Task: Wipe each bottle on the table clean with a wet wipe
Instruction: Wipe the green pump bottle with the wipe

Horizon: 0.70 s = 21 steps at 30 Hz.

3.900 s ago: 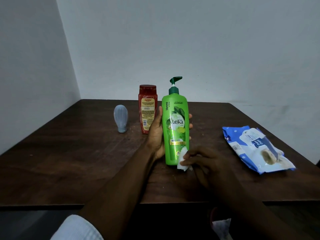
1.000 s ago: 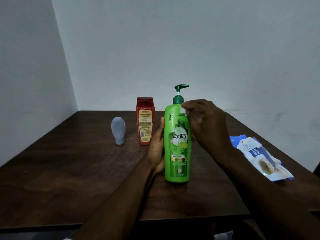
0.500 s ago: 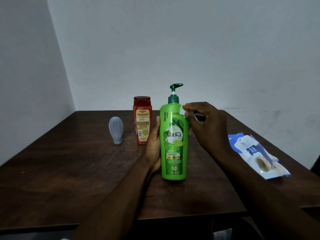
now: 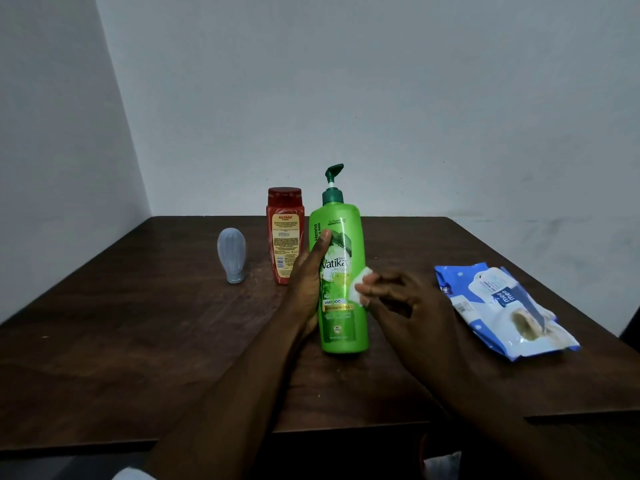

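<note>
Glossy green plastic pump bottle (image 4: 343, 282), shiny red plastic bottle (image 4: 284, 237), matt translucent grey bottle (image 4: 231, 254), soft white wipe (image 4: 360, 289), crinkled glossy blue-and-white wipe pack (image 4: 502, 310), dark wood-grain desk (image 4: 138, 323)

A pump bottle (image 4: 344, 323) stands upright on the table (image 4: 138, 341), near the middle and toward the front edge. Behind it, a little to the left, a capped bottle (image 4: 284, 233) also stands upright. Further left, apart from both, stands a small bottle (image 4: 231, 254). A pack of wipes (image 4: 502, 306) lies flat on the right side of the table, well apart from the bottles. The left hand (image 4: 306, 289) grips the pump bottle from its left, thumb on the front. The right hand (image 4: 408, 306), just right of the bottle, pinches a wipe (image 4: 360, 287) against the bottle's right front. Walls (image 4: 346, 98) stand behind the table and to its left.
</note>
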Tool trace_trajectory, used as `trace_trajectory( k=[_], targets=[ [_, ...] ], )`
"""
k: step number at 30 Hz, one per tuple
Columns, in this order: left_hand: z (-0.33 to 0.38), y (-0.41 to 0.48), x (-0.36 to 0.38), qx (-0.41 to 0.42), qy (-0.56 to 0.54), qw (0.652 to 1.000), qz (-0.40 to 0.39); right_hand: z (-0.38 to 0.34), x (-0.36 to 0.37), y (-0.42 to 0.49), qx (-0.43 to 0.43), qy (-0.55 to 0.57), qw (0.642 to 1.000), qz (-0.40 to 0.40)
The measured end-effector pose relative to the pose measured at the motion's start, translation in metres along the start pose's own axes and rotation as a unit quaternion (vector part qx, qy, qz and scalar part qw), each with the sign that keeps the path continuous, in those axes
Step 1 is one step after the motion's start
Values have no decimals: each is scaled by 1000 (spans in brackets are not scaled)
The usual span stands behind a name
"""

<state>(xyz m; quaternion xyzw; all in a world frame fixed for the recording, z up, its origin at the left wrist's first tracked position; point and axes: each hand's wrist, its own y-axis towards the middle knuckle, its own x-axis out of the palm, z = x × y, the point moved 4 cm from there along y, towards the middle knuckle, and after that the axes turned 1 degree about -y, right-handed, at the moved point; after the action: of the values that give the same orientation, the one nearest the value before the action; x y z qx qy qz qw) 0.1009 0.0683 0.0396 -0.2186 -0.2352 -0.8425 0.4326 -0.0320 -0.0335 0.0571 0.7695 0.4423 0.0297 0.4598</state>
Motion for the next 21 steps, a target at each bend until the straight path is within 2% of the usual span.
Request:
trace_trajectory(
  k=[4,9,15,18,21],
  targets=[
    [1,0,-1,8,4,1000,1,1,-1,-33,-43,-50,997,-49],
    [2,-3,2,-2,-27,1000,-14,0,-2,-44,-53,-64,995,-57],
    [-3,-4,9,-50,-62,996,-45,-11,-6,4,-58,-72,996,-13],
    [-2,-3,7,-28,-48,997,-52,-15,-5,41,-39,-50,998,17],
    [0,-2,3,-1,-11,1000,-15,-20,-6,81,-19,-17,999,26]
  ],
)
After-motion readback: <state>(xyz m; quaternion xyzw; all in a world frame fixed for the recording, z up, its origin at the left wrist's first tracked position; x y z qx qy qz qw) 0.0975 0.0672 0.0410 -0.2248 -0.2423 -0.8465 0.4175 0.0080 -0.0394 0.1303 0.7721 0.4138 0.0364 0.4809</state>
